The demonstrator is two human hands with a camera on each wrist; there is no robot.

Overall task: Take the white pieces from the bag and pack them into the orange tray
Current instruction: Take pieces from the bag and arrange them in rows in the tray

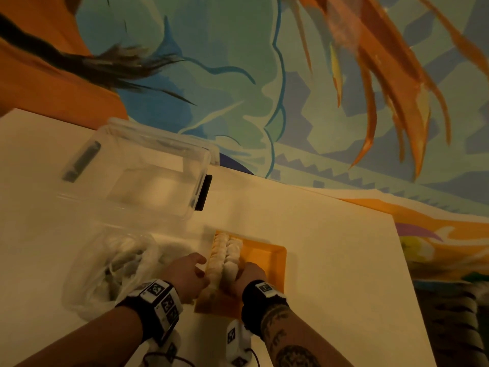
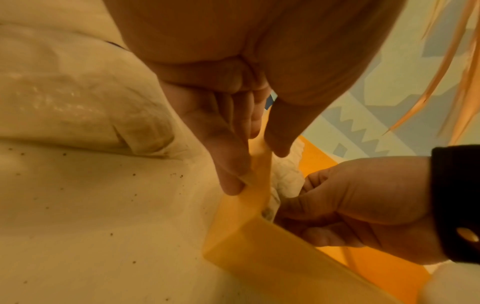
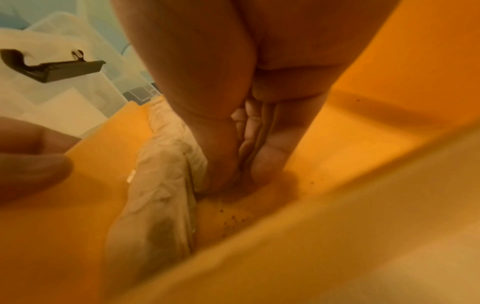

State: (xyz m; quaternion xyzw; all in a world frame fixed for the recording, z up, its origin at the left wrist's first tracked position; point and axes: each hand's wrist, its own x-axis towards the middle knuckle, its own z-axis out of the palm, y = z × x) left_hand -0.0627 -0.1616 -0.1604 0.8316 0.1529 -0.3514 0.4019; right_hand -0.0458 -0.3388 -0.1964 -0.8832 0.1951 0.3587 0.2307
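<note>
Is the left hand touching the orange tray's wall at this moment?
Touching. The left wrist view shows the left hand with fingers pressed on the outside of the orange tray wall, thumb over its rim.

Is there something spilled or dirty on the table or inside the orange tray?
Yes. Small dark specks lie scattered on the table beside the orange tray, and more lie on the tray floor beside the white pieces. They look like crumbs or dirt. Nothing else stands out.

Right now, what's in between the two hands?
Between the left hand and the right hand lie two rows of white pieces and the orange tray's left wall, which the left hand pinches. The head view shows this best.
</note>
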